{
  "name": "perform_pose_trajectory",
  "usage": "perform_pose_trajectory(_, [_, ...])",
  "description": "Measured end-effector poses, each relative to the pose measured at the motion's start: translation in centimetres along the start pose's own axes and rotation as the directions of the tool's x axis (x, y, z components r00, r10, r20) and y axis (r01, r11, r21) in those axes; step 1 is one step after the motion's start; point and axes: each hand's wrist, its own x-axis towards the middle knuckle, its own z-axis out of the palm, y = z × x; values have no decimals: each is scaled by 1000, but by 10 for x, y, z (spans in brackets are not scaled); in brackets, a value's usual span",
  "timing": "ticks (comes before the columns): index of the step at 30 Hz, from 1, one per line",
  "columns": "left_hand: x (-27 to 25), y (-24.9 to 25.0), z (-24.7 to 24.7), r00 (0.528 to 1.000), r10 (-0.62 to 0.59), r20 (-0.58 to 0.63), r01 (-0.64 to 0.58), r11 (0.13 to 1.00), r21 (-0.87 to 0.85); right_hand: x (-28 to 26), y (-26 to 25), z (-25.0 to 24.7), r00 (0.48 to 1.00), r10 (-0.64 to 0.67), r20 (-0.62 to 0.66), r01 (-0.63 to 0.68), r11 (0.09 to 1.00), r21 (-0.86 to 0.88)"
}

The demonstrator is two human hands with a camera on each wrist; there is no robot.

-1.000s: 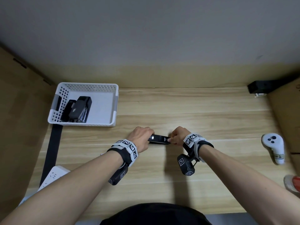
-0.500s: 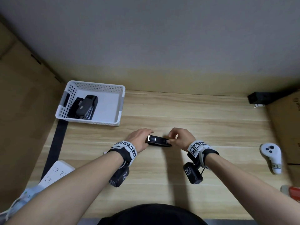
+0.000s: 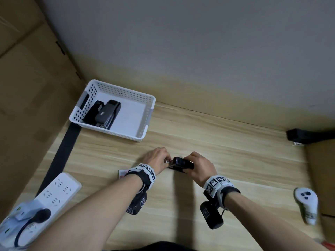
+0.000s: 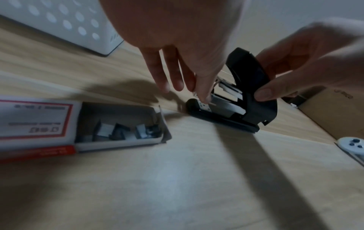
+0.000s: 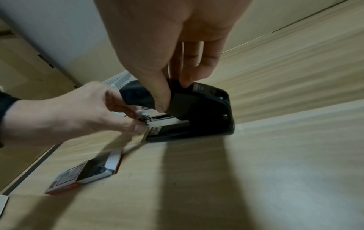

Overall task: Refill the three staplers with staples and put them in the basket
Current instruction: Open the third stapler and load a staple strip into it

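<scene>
A black stapler (image 3: pixel 178 161) (image 4: pixel 250 109) (image 5: pixel 199 115) stands on the wooden desk with its top cover raised. My right hand (image 3: pixel 190 160) (image 5: pixel 173 96) grips that cover between thumb and fingers. My left hand (image 3: pixel 167 161) (image 4: pixel 202 96) pinches the metal front end of the staple channel (image 5: pixel 155 122); whether a staple strip is in the pinch is unclear. An open red-and-white staple box (image 4: pixel 118 124) (image 5: pixel 88 171) lies just left of the stapler, mostly hidden under my left wrist in the head view. The white basket (image 3: pixel 119 89) at back left holds two dark staplers (image 3: pixel 107 113).
A white power strip (image 3: pixel 56 191) lies at the near left, beside a black strap (image 3: pixel 61 156). A white controller (image 3: pixel 306 201) rests at the right, near a cardboard box (image 3: pixel 322 178). A black object (image 3: pixel 297 135) sits at the back right. Cardboard walls off the left side.
The stapler's cover, flat before, is now lifted by my right hand. My left hand shifted from gripping the stapler's left end to pinching its metal front. The head view tilted.
</scene>
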Motion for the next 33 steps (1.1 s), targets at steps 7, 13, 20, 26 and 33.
perform_pose_trajectory(7, [5,-8,-2,999,40,23,-43,989,141,6,7,-11,999,-15,34,18,996,-88])
perform_pose_trajectory(13, [6,-9,-14,999,23,40,-32,969,244,-3,28,-23,1000,31,7,-30,992,-125])
perform_pose_trajectory(20, [-2,3,-11,999,-7,42,-4,971,240,-8,29,-21,998,65,-1,-65,994,-86])
perform_pose_trajectory(26, [-33,-7,-18,998,-61,5,60,987,150,-12,16,-10,1000,25,-15,-25,1000,-10])
perform_pose_trajectory(33, [-95,-60,-45,988,-126,-93,133,988,73,-9,-57,14,935,-343,-87,349,935,66])
